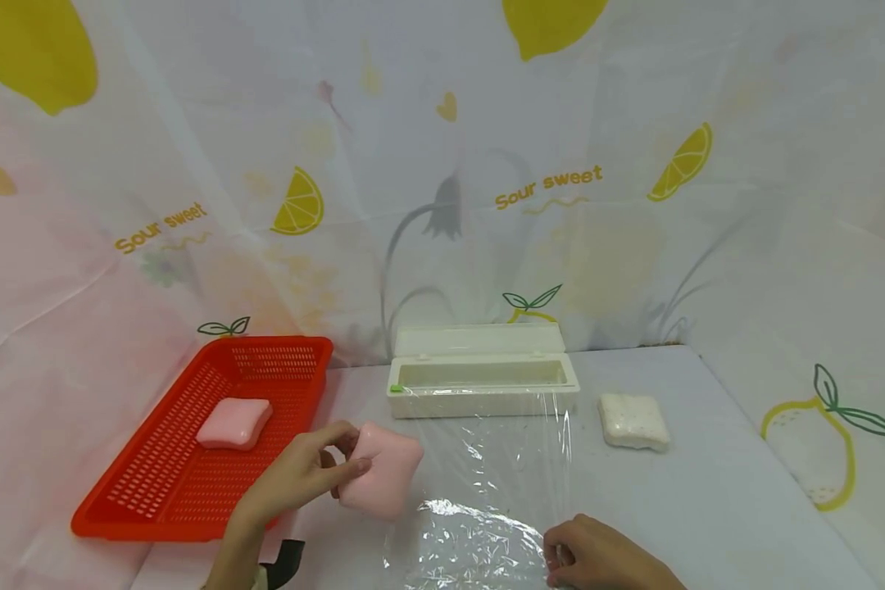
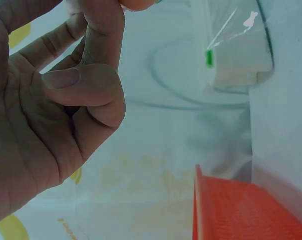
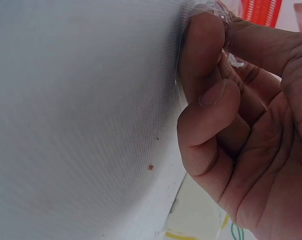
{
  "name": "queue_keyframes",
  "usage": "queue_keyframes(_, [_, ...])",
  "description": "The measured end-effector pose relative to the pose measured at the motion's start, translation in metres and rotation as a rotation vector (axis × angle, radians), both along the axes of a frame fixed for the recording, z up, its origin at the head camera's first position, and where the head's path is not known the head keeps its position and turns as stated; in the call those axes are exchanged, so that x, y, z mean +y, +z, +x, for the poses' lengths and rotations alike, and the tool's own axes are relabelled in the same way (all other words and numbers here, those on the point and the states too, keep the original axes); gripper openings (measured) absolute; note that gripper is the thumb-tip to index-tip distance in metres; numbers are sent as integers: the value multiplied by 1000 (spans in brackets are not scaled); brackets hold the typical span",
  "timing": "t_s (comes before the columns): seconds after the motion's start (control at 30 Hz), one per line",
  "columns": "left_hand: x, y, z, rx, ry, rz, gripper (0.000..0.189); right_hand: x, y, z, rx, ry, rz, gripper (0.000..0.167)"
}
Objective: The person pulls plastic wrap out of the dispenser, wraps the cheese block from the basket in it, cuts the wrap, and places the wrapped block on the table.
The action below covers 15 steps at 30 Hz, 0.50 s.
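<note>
My left hand (image 1: pixel 306 469) pinches a pink pillow-shaped block (image 1: pixel 385 471) between thumb and fingers, held up at the left side of a sheet of clear cling film (image 1: pixel 479 479). In the left wrist view the curled fingers show, while the block is almost wholly out of frame. The film runs forward from a white cling film dispenser (image 1: pixel 483 405) whose lid stands up. Low on the right, my right hand (image 1: pixel 597 553) grips the film's near right corner. Bunched film (image 3: pixel 211 7) shows at its fingertips in the right wrist view.
A red perforated basket (image 1: pixel 136 492) stands on the left with a second pink block (image 1: pixel 233 423) inside. To the right of the dispenser lies a whitish, shiny block (image 1: pixel 633 421) of similar shape. A lemon-print cloth (image 1: pixel 442 262) hangs behind the white table (image 1: pixel 708 500).
</note>
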State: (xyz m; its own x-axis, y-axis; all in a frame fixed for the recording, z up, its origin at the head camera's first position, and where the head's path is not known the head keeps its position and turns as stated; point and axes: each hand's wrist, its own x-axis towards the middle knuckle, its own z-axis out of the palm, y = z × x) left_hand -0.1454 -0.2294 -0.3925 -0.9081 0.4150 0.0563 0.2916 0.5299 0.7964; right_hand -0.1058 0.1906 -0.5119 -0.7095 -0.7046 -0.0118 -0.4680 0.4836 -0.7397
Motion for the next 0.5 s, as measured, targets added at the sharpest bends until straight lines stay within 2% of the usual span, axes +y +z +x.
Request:
queue_keyframes(0.07, [8, -6, -2, -1, -24, 26, 18, 0, 0, 0, -8, -8, 6, 19])
queue_keyframes(0.3, [34, -33, -4, -44, -45, 105, 18, 0, -1, -2, -22, -11, 11, 19])
queue_keyframes(0.5, [51, -54, -8, -95, -108, 143, 17, 0, -1, -1, -19, -1, -2, 18])
